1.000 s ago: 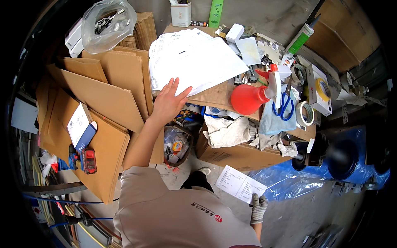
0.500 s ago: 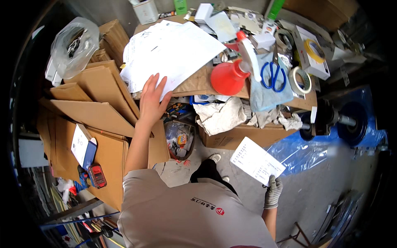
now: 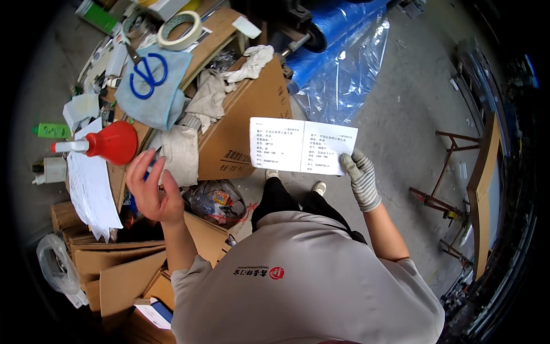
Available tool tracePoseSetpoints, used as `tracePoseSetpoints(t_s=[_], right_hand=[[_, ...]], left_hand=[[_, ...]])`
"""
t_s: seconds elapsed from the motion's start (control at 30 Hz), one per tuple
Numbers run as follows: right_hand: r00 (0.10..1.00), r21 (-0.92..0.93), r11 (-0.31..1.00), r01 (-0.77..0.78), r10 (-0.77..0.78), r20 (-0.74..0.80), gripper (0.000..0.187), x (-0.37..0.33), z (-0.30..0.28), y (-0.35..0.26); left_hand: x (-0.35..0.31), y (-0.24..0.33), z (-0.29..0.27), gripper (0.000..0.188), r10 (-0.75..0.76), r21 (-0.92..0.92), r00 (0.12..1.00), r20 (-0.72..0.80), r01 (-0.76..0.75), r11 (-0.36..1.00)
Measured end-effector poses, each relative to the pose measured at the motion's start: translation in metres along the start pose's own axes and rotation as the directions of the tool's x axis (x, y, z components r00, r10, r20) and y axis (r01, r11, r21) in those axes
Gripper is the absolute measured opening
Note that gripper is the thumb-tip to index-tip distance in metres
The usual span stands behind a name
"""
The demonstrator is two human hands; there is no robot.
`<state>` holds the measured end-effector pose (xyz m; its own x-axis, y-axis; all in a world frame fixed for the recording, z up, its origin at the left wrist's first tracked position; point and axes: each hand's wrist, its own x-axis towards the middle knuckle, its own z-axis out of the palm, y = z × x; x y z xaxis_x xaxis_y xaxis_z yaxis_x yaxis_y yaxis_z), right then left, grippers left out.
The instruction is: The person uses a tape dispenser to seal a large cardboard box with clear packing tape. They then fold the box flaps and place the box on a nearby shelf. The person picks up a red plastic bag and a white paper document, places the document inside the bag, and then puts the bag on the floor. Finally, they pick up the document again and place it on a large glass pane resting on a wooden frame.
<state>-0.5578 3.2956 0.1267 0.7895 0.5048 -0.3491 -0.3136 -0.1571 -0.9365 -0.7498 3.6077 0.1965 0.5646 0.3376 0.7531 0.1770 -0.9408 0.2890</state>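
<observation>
My right hand (image 3: 363, 182), in a striped grey-white knit glove, pinches the right edge of a white printed sheet (image 3: 279, 146). The sheet is held out in front of me above the floor, its face toward me, with a fold line down its middle. My left hand (image 3: 153, 189) is bare and empty, fingers apart, raised by the edge of the cluttered workbench. Nearest to it is a red spray bottle (image 3: 117, 143) with a white-and-red head. Large white papers (image 3: 91, 183) lie on the bench beyond the bottle. Blue-handled scissors (image 3: 152, 80) rest on a light blue cloth (image 3: 166, 112).
A masking tape roll (image 3: 179, 45) sits on the bench. Below are rags (image 3: 207, 103), a cardboard box (image 3: 252, 123) and a bin of rubbish (image 3: 200, 200). Flattened cartons (image 3: 123, 286) stand at lower left. Blue film rolls (image 3: 338, 28) lie ahead; a brown metal frame (image 3: 441, 172) stands right.
My view has turned to the right. The left hand has come up off the white papers on the bench. My right hand has raised the printed sheet and now holds it level before me.
</observation>
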Motion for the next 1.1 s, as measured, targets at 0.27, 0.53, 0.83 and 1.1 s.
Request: tracePoseSetpoints(t_s=[0.27, 0.53, 0.83, 1.1], right_hand=[[0.970, 0.032, 0.999, 0.042, -0.033, -0.241, 0.033, -0.087, -0.150, 0.046], [0.724, 0.116, 0.962, 0.247, -0.103, -0.683, 0.036, -0.235, -0.314, 0.096], [0.283, 0.187, 0.910, 0.369, 0.081, -0.956, 0.027, -0.334, -0.415, 0.127], [0.129, 0.253, 0.879, 0.404, 0.219, -0.967, 0.034, -0.341, -0.550, 0.150]], left_hand=[[0.001, 0.249, 0.159, 0.049, 0.415, -0.547, 0.659, 0.628, -0.005, 0.837], [-0.058, 0.487, 0.249, 0.026, 0.770, -0.754, 0.143, 0.622, 0.375, 0.540], [-0.115, 0.687, 0.297, 0.024, 0.735, -0.446, -0.565, 0.375, 0.585, 0.677], [-0.160, 0.817, 0.388, 0.022, 0.716, -0.350, -0.679, 0.161, 0.639, 0.685]])
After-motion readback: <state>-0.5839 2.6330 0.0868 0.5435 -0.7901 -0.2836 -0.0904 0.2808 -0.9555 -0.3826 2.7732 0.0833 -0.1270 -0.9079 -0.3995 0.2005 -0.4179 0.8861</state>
